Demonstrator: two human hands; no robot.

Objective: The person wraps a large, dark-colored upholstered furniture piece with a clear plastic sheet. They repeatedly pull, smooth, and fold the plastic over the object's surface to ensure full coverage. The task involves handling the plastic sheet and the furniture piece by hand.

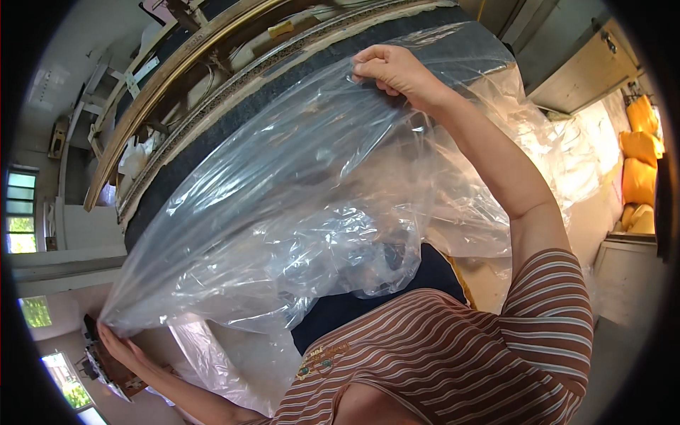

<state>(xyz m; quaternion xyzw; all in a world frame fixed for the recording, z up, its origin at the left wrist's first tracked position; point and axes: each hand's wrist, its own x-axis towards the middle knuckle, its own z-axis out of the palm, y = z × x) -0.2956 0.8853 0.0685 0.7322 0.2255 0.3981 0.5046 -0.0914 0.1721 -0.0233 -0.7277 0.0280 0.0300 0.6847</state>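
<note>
A large clear plastic sheet is stretched between my two hands, with its loose folds hanging down in front of my body. My right hand is raised over the dark table, closed in a pinch on the sheet's far edge. Out at the lower left, my left hand grips the sheet's gathered corner; some of its fingers are hard to see. Beneath the sheet lies the dark tabletop, showing through the film and along its far side.
Wooden rails and a cluttered shelf run along the table's far edge. More crumpled plastic spreads out at the right, below a wooden cabinet. Yellow bundles are stacked at the far right. Another plastic length hangs near my left forearm.
</note>
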